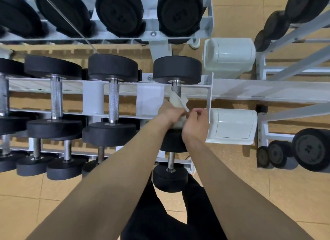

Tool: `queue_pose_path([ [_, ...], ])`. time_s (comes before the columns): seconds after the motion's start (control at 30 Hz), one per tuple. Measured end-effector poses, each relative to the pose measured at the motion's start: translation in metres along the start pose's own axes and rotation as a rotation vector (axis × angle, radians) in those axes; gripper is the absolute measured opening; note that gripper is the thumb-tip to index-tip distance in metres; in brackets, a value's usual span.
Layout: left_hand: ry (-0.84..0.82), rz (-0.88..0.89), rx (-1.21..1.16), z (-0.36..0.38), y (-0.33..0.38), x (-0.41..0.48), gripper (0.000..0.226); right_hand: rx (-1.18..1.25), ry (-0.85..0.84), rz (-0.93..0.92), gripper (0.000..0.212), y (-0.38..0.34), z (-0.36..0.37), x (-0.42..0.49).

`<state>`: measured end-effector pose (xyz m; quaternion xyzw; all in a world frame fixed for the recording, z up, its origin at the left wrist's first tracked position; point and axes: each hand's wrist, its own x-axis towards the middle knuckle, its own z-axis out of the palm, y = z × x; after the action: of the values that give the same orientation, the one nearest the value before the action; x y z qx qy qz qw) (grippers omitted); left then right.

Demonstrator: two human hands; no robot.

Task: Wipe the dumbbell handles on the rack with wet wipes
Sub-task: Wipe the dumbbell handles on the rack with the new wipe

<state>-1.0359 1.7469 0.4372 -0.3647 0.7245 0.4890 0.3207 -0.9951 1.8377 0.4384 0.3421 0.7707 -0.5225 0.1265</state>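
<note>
White wet wipe (178, 101), crumpled, draped against the knurled steel handle (176, 89) of the rightmost black dumbbell (177, 69) on the pale grey rack (92, 97), middle tier — gripped by the left hand (170, 114), pinched at its edge by the right hand (195, 122). Neighbouring dumbbells (112, 68) lying crosswise on the rails, handles bare.

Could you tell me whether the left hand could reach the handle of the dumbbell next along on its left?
Probably yes. That knurled handle lies bare with nothing over it, and the left hand, holding the wet wipe, is only one slot away.
</note>
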Motion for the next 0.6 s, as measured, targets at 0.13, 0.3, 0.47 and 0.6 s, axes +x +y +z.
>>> queue_pose_path([
  [0.13, 0.221, -0.014, -0.149, 0.017, 0.012, 0.006, 0.035, -0.030, -0.010, -0.027, 0.019, 0.002, 0.000, -0.001],
  [0.3, 0.219, 0.118, -0.265, 0.003, 0.048, 0.031, 0.041, -0.028, -0.001, -0.047, 0.018, 0.005, 0.003, 0.001],
  [0.47, -0.291, 0.036, -0.503, -0.019, 0.029, 0.026, 0.020, -0.022, -0.001, -0.014, 0.023, 0.005, 0.004, 0.002],
  [0.6, -0.458, -0.054, -0.425, -0.026, 0.010, 0.022, 0.017, -0.028, -0.001, -0.027, 0.019, 0.004, 0.002, 0.004],
])
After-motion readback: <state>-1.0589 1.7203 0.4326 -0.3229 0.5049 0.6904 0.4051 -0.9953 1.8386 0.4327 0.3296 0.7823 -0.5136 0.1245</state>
